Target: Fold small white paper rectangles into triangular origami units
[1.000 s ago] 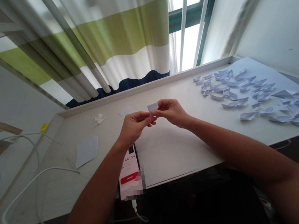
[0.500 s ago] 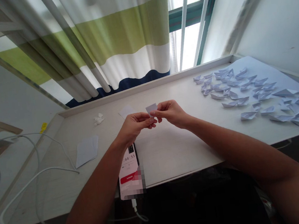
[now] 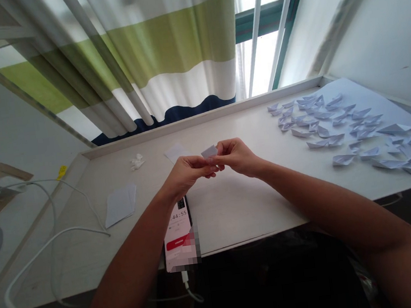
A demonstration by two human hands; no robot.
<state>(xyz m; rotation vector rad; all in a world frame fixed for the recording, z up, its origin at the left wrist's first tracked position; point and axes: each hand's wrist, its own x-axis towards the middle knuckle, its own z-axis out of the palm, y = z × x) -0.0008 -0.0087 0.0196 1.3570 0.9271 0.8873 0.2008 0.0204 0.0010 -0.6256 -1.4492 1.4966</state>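
Between my two hands, above the middle of the table, is a small folded piece of white paper (image 3: 209, 151). My left hand (image 3: 189, 172) pinches its lower left edge with thumb and fingers. From the other side, my right hand (image 3: 236, 156) grips its lower right edge, and the fingertips of both hands meet below it. Only the paper's upper part shows; the rest is hidden behind the thumbs. On the right side of the table lie many small folded paper boats (image 3: 326, 141).
A phone (image 3: 179, 242) with a plugged-in cable lies under my left forearm. Blank paper slips (image 3: 120, 205) and a crumpled tissue (image 3: 137, 162) are on the left. Another slip (image 3: 175, 151) lies behind my left hand. White cables (image 3: 76, 230) cross the left side. A large white sheet (image 3: 367, 101) is at the far right.
The paper between my fingers has tipped and shows less of its face. My fingertips have come closer together along its lower edge. The view has shifted slightly.
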